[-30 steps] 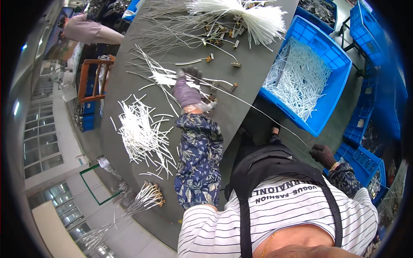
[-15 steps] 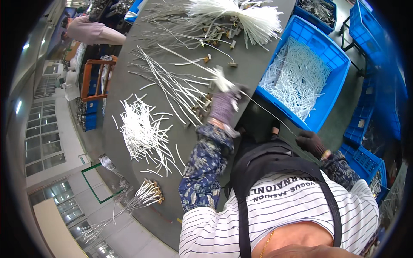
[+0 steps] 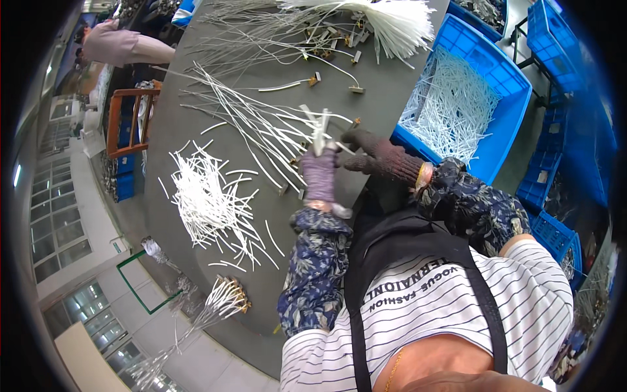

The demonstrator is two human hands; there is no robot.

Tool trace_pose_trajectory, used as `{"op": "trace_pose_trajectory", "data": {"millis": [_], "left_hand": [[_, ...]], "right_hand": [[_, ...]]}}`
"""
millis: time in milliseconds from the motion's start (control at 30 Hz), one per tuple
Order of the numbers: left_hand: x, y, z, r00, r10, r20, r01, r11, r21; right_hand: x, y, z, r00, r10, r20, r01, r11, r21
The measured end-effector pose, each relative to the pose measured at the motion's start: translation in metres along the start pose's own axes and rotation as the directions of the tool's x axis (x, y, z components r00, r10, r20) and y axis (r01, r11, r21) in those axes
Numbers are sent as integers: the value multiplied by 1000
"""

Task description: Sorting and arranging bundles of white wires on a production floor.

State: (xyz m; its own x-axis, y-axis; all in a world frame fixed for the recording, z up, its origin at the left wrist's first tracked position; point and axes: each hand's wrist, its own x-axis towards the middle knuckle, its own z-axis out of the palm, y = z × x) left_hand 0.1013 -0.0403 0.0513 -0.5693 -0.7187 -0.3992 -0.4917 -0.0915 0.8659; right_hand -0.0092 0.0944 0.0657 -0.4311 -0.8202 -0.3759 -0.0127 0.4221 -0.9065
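Observation:
My left hand, in a purple knitted glove, is closed round a small bunch of white tubes whose ends stick up past the fingers over the grey table. My right hand, in a dark brown glove, reaches in from the right at the table's edge. Its fingers are apart and their tips come close to the left hand, with nothing plainly held between them. Just beyond the right fingertips lies a wire end with a small brass-coloured connector. Left of my hands, long white-sleeved wires fan out across the table.
A heap of short white tubes lies on the table at left. Farther back are connector-ended wires and a large white bundle. A blue crate of white tubes stands right. Another person is at far left.
My right hand has come back from the far right, where a thin wire stretched between it and the left hand, to beside the left hand. That stretched wire no longer shows.

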Motion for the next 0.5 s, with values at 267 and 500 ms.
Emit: {"op": "trace_pose_trajectory", "data": {"millis": [267,500], "left_hand": [[22,-3,-73,983,-162,86,180,941,-285],[26,5,0,954,10,300,234,603,-763]], "right_hand": [[109,8,-56,965,-207,-160,-48,459,-887],[18,-19,-41,996,17,84,-59,846,530]]}}
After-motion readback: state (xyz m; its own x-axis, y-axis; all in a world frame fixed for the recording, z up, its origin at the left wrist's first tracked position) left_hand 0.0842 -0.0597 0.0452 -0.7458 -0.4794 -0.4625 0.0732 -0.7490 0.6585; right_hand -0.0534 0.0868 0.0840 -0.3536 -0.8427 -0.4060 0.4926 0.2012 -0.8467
